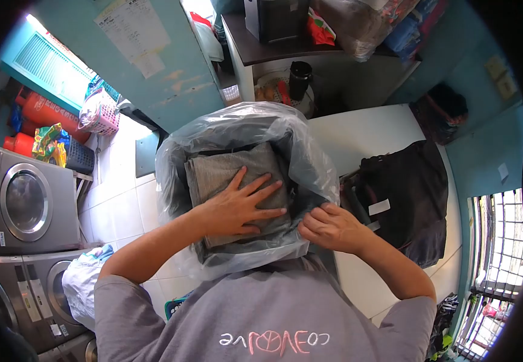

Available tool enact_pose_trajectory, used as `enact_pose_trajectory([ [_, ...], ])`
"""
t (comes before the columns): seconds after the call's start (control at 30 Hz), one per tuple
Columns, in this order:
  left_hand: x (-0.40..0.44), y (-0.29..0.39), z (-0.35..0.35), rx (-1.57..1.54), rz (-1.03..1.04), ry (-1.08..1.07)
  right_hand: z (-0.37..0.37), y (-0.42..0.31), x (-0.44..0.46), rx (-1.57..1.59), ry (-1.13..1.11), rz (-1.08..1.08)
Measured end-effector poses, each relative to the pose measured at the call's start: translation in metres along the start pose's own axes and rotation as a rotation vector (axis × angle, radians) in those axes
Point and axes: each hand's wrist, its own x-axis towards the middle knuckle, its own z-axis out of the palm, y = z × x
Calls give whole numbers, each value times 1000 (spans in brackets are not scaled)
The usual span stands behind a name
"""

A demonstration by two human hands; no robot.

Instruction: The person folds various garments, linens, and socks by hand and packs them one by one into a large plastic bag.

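Observation:
My left hand lies flat with fingers spread on a folded grey cloth. That cloth rests on top of other dark folded fabric inside a container lined with a clear plastic bag. At the bag's right edge, my right hand has its fingers curled closed around the plastic. To the right, a dark garment or bag with a white tag lies on the white table.
Front-loading machines stand at the left, with white cloth over one. Red gas cylinders and a pink basket are behind them. A dark shelf and black tumbler are ahead. A barred window is at right.

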Motion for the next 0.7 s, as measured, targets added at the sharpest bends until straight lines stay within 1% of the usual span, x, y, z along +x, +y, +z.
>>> enact_pose_trajectory([
  [0.03, 1, -1, -1, -1, 0, -4, -6, 1, 4, 63, 38, 7],
  [0.1, 1, -2, -6, 5, -1, -21, -22, 5, 17, 101, 27, 0],
  [0.13, 1, 1, 0, 3, -1, -25, -28, 5, 21, 141, 15, -11],
  [0.2, 1, 12, 22, 90, 67, -18, -36, 9, 26, 172, -8, -17],
  [0.23, 0, 15, 31, 97, 58, -14, -40, 12, 28, 199, -32, -21],
  [0.27, -1, 18, 37, 43, 67, 27, -47, 12, 30, 190, -125, -30],
  [0.3, -2, 20, 42, -11, 78, 67, -49, 12, 30, 182, -121, -42],
  [0.33, -4, 22, 37, -68, 75, 101, -49, 11, 30, 257, -188, 11],
  [0.37, -6, 20, 30, -59, 64, 109, -51, 12, 31, 329, -256, 63],
  [0.4, -7, 19, 22, -150, 55, 84, -56, 15, 33, 390, -343, 82],
  [0.43, -9, 17, 11, -238, 51, 56, -64, 19, 41, 380, -333, 76],
  [0.47, -10, 15, 1, -304, 17, 88, -74, 23, 53, 551, -246, 151],
  [0.5, -9, 9, -3, -289, 17, 93, -80, 29, 64, 718, -157, 224],
  [0.53, -10, 1, -8, -362, -6, 178, -79, 36, 78, 644, -62, 286],
  [0.57, -10, -5, -12, -439, -31, 262, -76, 47, 95, 520, 90, 296],
  [0.6, -11, -11, -17, -430, -34, 264, -67, 61, 110, 376, 135, 265],
  [0.67, -13, -20, -24, -216, -75, 235, -38, 83, 139, 187, 151, 322],
  [0.7, -13, -23, -26, -111, -94, 220, -20, 91, 148, 187, 154, 319],
])
